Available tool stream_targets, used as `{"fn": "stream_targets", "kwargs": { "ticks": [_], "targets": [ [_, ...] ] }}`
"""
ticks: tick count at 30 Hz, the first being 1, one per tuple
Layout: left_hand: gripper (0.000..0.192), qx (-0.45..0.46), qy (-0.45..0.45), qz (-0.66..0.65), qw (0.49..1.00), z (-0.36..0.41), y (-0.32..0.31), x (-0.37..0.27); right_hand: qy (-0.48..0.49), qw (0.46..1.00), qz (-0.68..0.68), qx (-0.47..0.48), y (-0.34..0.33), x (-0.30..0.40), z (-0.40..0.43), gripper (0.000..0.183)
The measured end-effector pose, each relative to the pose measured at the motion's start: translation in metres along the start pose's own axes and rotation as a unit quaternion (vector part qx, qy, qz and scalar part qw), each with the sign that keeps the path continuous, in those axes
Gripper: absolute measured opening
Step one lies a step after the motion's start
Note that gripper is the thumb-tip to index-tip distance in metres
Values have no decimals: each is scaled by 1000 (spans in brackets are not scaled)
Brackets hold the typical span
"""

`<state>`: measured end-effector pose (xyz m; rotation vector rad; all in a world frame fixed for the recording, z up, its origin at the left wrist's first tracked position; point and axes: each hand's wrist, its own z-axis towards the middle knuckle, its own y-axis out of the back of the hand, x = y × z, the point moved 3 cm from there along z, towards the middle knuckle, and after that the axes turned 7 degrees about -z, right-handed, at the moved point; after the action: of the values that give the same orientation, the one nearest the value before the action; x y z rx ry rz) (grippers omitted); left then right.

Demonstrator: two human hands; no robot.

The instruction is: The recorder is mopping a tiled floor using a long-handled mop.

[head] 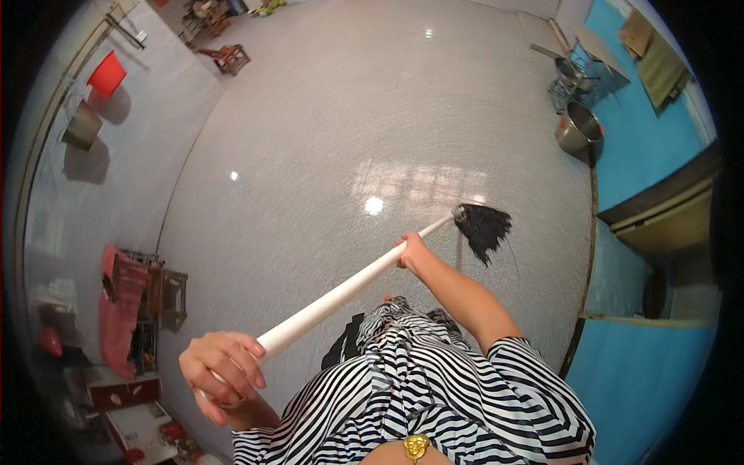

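A mop with a white handle (325, 307) slants across in front of me, from lower left to upper right. My left hand (224, 372) is wrapped around the handle's upper end. Lower down the shaft, my right hand (410, 250) grips it, with the arm stretched forward. The mop's dark strand head (485, 229) lies spread on the grey floor (325, 145) to the right of my feet. Its strands fan out to the right and towards me. Part of my right hand's fingers is hidden behind the handle.
At right, a metal pot (578, 129) stands by the blue wall (633, 163). A wooden stool (232, 59) is at the far left. A pink cloth (123, 302) drapes over a rack beside a wooden chair (174, 296). A red basin (107, 74) hangs on the left wall.
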<state>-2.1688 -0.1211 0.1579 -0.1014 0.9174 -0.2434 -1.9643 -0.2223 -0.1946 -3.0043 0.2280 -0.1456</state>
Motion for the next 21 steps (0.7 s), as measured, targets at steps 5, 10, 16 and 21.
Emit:
{"fn": "stream_targets", "kwargs": {
  "ticks": [5,10,16,21],
  "targets": [
    [32,-55,31,138,988,-25,-16,-28,-26,996,-85,8,-61,-31,9,12],
    [32,-109,64,297,946,-49,-48,-52,-53,973,-211,79,-106,-82,9,13],
    [42,-103,183,410,888,-44,-87,-91,-134,908,-351,183,-148,-176,3,12],
    [33,-161,209,541,799,-24,-125,-95,-141,883,-429,126,-138,-230,-20,11]
  ]
}}
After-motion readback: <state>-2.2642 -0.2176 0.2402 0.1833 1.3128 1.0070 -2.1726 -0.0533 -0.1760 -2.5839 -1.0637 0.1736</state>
